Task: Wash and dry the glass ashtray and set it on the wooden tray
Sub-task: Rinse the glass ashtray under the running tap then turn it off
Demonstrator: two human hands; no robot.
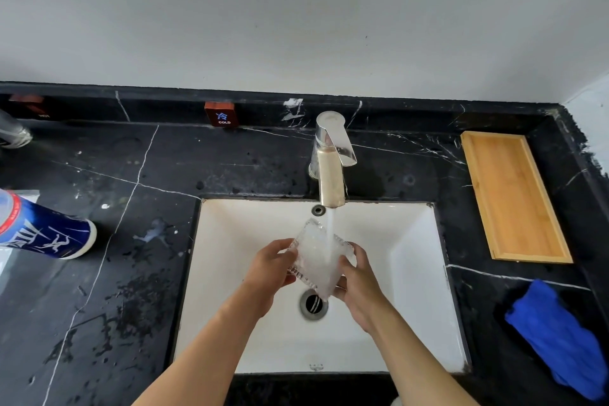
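The square cut-glass ashtray (316, 257) is tilted under the water stream that runs from the faucet (331, 161), above the white sink (418, 290). My left hand (268, 273) grips its left edge and my right hand (361, 287) grips its lower right edge. The wooden tray (512, 196) lies on the black counter to the right of the faucet and holds nothing. A crumpled blue cloth (560, 336) lies on the counter at the right, near the front.
A blue and white bottle (46, 229) lies on its side on the left of the black marble counter (131, 273), which is wet and speckled. A small COLD sign (220, 114) stands against the backsplash. The drain (313, 305) sits below the ashtray.
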